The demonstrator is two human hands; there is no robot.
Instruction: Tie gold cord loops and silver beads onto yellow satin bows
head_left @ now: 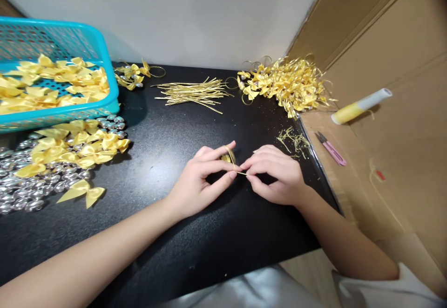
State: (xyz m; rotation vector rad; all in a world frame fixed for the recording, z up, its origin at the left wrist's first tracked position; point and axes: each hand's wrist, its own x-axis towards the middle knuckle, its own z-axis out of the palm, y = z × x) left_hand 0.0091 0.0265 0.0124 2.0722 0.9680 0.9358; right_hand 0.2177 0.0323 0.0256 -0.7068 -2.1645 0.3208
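Between my two hands a short stretch of thin gold cord (241,173) shows, running from one set of fingertips to the other. My left hand (200,180) pinches it with the thumb against the fingers, its index finger raised. A small shiny yellow-gold piece (227,157) sits behind those fingers, with a loop of cord around it; the fingers partly hide it. My right hand (277,173) is closed, thumb and fingertips pinching the cord's other end. Beyond the hands lies a bundle of straight gold cords (195,94) on the black table (157,145).
At left, a turquoise basket (113,89) holds yellow ribbon bows. Before it lie silver beads (38,189) and more bows (99,147). At back right is a heap of finished-looking bow ties (289,84), with cord scraps (295,142), pink thread snips (331,149) and a roll (361,106) nearby.
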